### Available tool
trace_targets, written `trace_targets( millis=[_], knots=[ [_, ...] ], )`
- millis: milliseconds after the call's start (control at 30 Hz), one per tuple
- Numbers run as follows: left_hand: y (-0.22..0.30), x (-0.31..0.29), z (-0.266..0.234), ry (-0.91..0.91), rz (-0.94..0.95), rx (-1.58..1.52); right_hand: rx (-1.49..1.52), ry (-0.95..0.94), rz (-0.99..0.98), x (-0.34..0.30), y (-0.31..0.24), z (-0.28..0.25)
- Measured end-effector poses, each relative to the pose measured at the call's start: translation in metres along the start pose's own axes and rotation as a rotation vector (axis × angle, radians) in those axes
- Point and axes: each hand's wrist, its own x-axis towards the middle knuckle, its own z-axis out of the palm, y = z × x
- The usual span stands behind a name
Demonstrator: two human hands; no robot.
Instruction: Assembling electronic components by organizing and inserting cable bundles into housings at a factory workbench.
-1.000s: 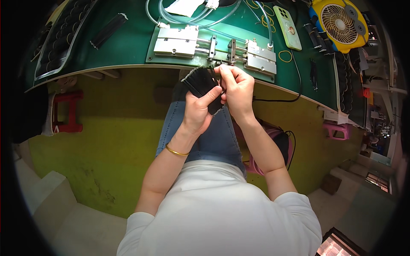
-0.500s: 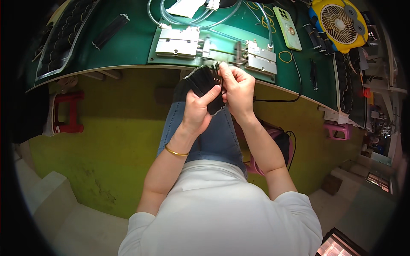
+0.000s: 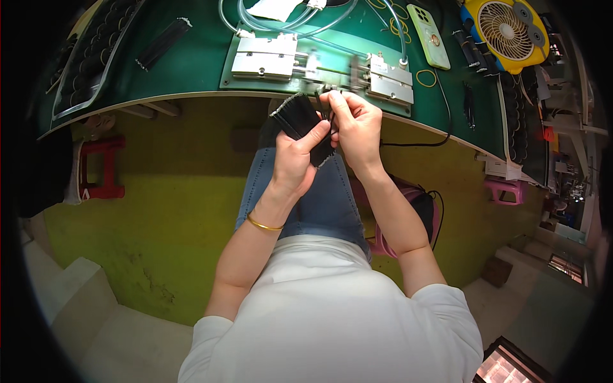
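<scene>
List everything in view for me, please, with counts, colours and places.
Workbench: one, green, across the top
Metal blocks: two, silver, mid-bench
Hoses: several, clear, beyond the blocks
Sheet: one, white, top edge
Phone: one, pale green, right of the blocks
Fan: one, yellow and blue, top right
Loose bundles: several, black, bench left and right
Black rolls: many, black, far left
Red stool: one, red, far left
Pink stool: one, pink, far right
Floor: one, green, below
Strip bundle: one, black with pale ends, centre
Bracelet: one, gold, lower centre
Shirt: one, white, bottom centre
Jeans: one pair, blue, lap
Left hand: one, bare, holding the strip bundle
Right hand: one, bare, fingers at the bundle's right edge
</scene>
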Motion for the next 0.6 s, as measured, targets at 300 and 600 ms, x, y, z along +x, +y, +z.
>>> trace_targets(
  millis=[300, 600],
  knots=[
    [0.0014, 0.0027, 0.0059, -0.015, 0.006, 0.018, 0.049, 0.013, 0.005, 0.0043, 0.0003, -0.0016],
    [0.0043, 0.0007, 0.0067, -0.002, -0.031, 0.041, -0.012, -0.018, -0.01, 0.0015, -0.0014, -0.0037]
  ],
)
